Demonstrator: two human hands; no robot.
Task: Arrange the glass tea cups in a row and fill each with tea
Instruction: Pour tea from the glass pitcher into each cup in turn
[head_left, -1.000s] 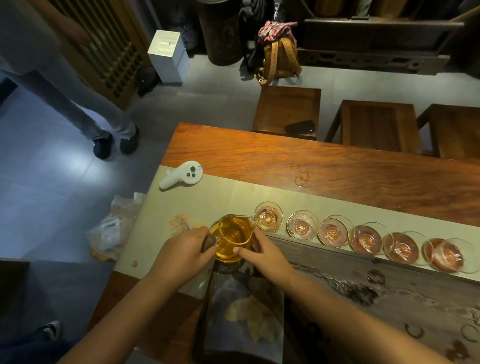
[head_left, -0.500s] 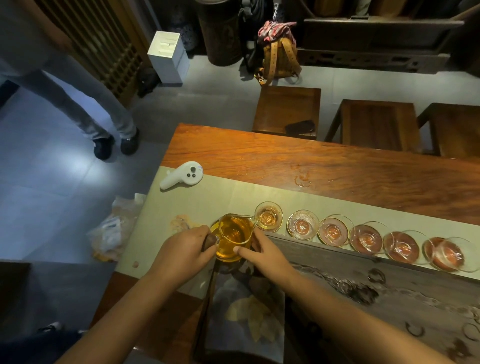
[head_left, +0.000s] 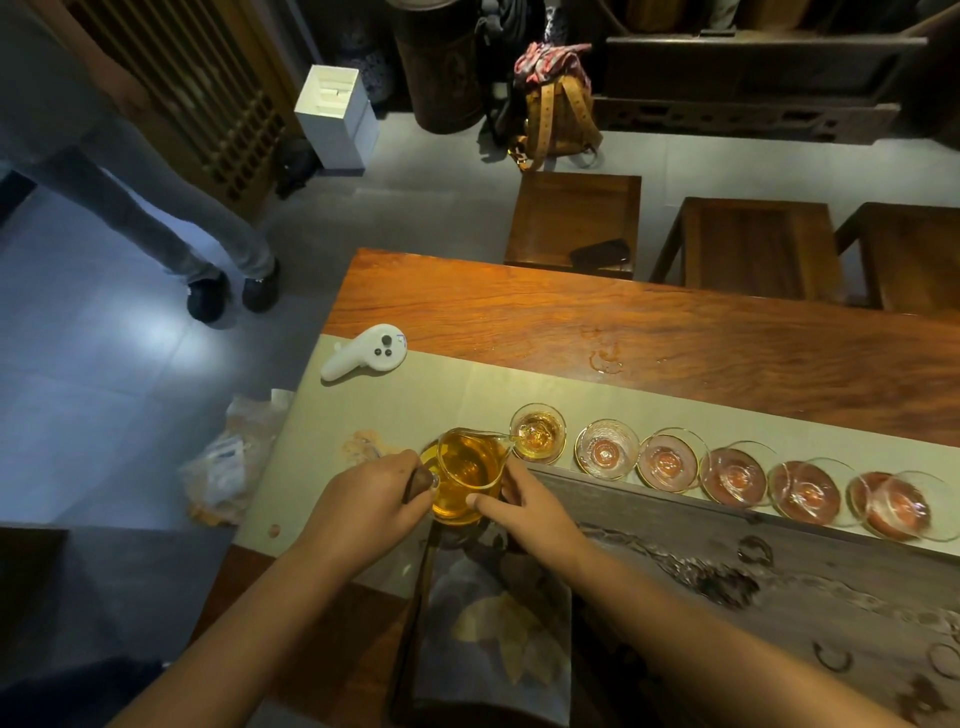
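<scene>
— Entry, legible markings: any text, labels, brands or numbers?
— None can be read. The white plastic handheld controller at the far-left corner of the pale green table runner bears a small sticker, too small to make out.

Counted: glass cups 6 | pitcher 1 | stools 3 | remote 1 | backpack 1

A tea room or tea house is suggested: a long polished wooden surface is laid with a pale runner, a carved tea tray and a row of glass cups; wooden stools and dark carved furniture are seen behind.
</scene>
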